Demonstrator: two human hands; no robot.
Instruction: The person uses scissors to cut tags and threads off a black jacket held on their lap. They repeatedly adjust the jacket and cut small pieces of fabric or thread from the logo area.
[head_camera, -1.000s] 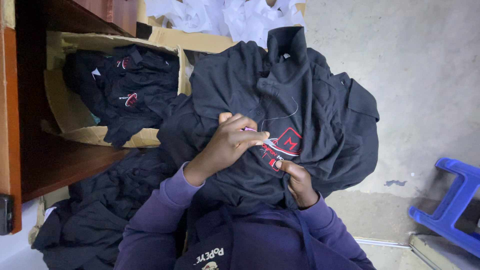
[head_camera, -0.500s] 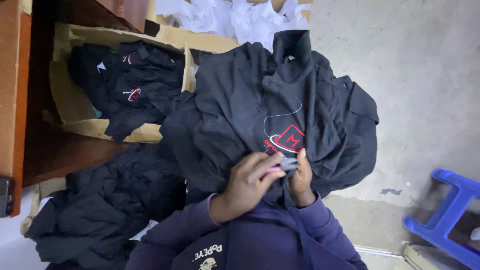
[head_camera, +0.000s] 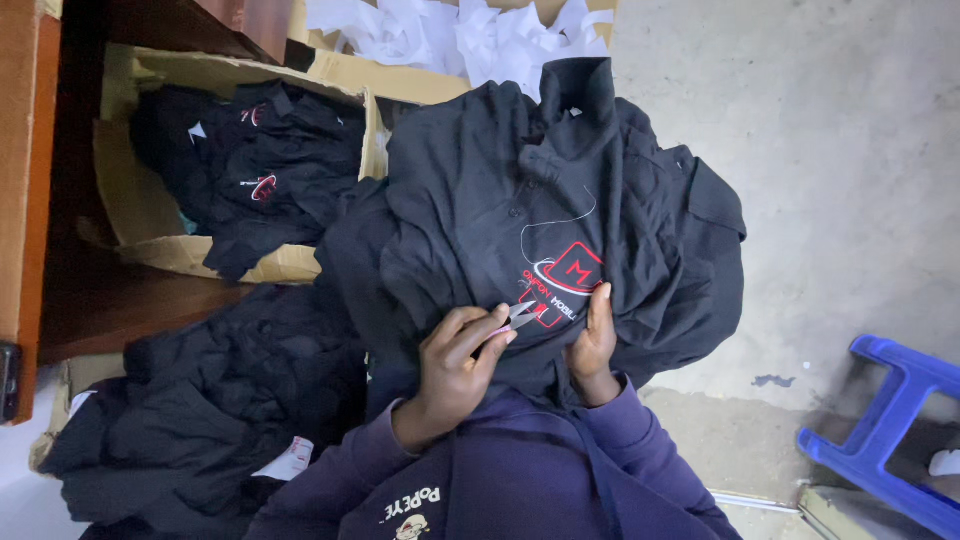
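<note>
My left hand (head_camera: 455, 365) had dropped back from the logo, gripping small thread snips (head_camera: 518, 318) at its near edge. Right hand (head_camera: 592, 345) pinned the black polo shirt (head_camera: 520, 200) on my lap, loose thread (head_camera: 550, 225) still there.

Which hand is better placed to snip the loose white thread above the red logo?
Left, probably. The left hand already holds the small snips, tips at the logo below the thread. The right hand only pins the black shirt.
</note>
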